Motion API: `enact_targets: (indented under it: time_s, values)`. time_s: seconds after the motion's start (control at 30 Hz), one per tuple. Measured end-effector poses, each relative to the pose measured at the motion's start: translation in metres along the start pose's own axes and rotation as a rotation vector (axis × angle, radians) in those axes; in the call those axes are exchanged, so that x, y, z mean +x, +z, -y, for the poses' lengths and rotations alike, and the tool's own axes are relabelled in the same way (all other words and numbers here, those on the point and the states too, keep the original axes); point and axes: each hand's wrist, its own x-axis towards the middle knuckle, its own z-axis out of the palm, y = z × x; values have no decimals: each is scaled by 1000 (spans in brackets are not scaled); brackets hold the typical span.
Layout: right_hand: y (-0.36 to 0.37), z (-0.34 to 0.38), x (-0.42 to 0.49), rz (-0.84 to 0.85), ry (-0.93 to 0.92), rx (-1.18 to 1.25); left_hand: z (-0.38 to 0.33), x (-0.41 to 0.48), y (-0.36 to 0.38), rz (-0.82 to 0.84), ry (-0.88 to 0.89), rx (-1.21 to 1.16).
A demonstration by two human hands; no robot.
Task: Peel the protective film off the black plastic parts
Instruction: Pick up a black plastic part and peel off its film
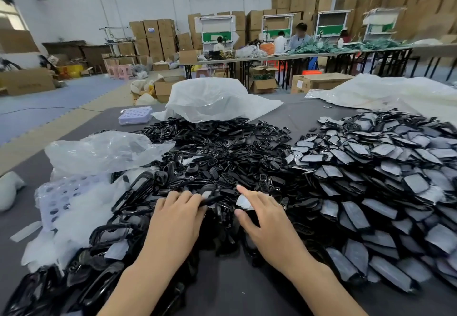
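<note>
Head view: left hand (178, 208), right hand (268, 220), one black part (210, 198), one film piece (244, 203)

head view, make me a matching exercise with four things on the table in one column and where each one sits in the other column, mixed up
Things:
1. heap of film-covered parts
2. heap of bare black parts
3. large white bag
4. crumpled clear bag

Places:
a. middle, between the other heap and the clear bag
b. left side
c. right side
d. far end, behind the bare parts

Pairs: 1-c, 2-a, 3-d, 4-b
</note>
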Motion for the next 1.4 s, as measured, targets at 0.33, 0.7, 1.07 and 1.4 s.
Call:
enact_targets:
  time_s: [0.33,0.7,1.07,1.4]
  values:
    - [-19,7,6,-93,165,727,-42,20,-2,-39,109,-341]
    - [-24,-8,21,-117,412,1119,-51,18,11,-205,-113,-506]
    - [-27,3,18,71,396,1242,-63,23,12,126,-446,-1533]
    - [-28,4,18,-60,410,1193,-60,23,15,221,-451,-1595]
